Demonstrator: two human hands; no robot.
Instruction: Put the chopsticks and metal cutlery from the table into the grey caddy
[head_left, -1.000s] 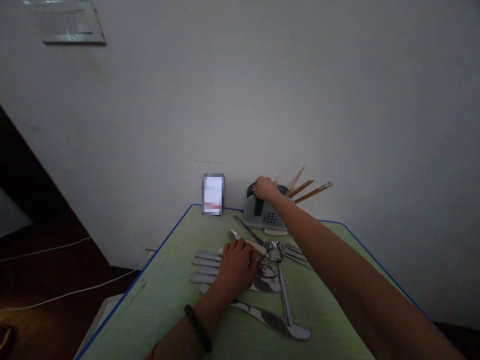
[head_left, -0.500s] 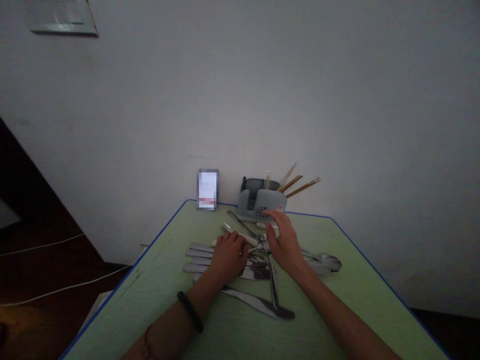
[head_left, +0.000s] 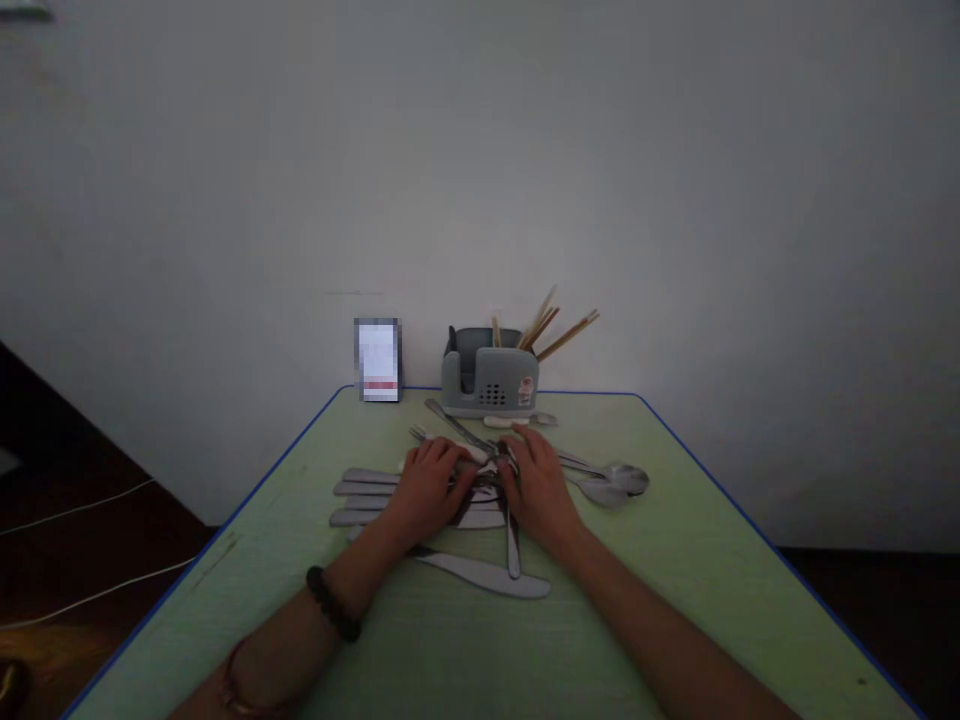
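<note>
My left hand [head_left: 429,488] lies palm down over the middle of a cutlery pile, its thumb apart from its bent fingers. Beneath it are several table knives [head_left: 360,490] in a row and a white-handled fork [head_left: 463,447]. My right hand [head_left: 541,492] rests on the pile's right part, thumb and fingers apart around crossed metal pieces whose ends it partly hides. A metal handle [head_left: 513,555] points toward me beside its thumb. Right of this hand lie several spoons [head_left: 619,482]. A single table knife [head_left: 487,576] lies in front of both hands.
A grey cutlery holder [head_left: 469,400] with several chopsticks [head_left: 566,335] stands by the wall. Before it lies a small white-handled spoon or fork [head_left: 506,421]. A lit phone [head_left: 379,360] leans on the wall. The green table [head_left: 480,660] has a blue edge.
My right hand has come down onto the cutlery, closer to my left hand. My left hand's thumb now shows apart from its fingers. The head view has shifted slightly.
</note>
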